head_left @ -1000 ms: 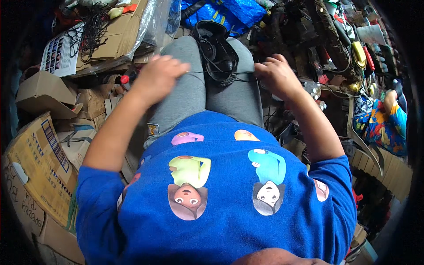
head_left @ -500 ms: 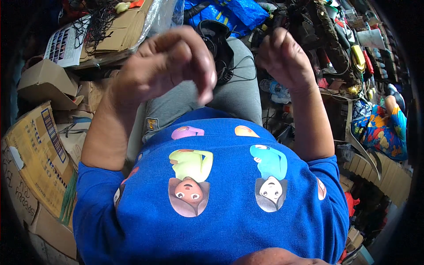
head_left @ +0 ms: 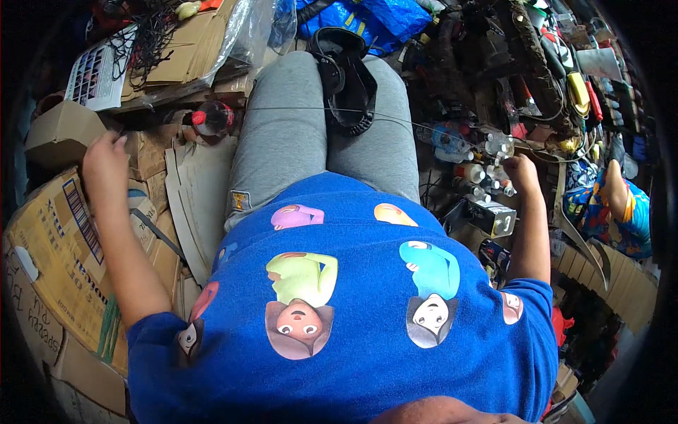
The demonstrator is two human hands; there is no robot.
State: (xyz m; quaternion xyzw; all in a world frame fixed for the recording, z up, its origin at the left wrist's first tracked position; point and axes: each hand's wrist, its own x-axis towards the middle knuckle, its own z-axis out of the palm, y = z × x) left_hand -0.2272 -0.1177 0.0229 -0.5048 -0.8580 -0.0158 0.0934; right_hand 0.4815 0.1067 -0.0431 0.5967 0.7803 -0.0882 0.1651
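Observation:
A black shoe (head_left: 346, 88), open on top with stitch marks along its rim, lies between my thighs. A thin dark thread (head_left: 282, 108) runs taut across it, out to both sides. My left hand (head_left: 106, 157) is far out to the left above the cardboard, its fingers pinched on the thread, whose stretch near this hand is hard to trace. Out to the right, beside the small bottles, my right hand (head_left: 522, 172) is closed in a fist on the thread's other side. Both arms are spread wide.
Cardboard boxes (head_left: 60, 251) stack up on the left, beside a red-capped bottle (head_left: 212, 120). Several small bottles (head_left: 480, 180) and a dark box (head_left: 491, 215) crowd the right. A blue tarp (head_left: 381, 25) lies ahead. Another person's leg (head_left: 616, 187) shows at far right.
My hands have moved from close together above my lap to far apart on both sides. The thread now shows stretched across the shoe, which has come into full view.

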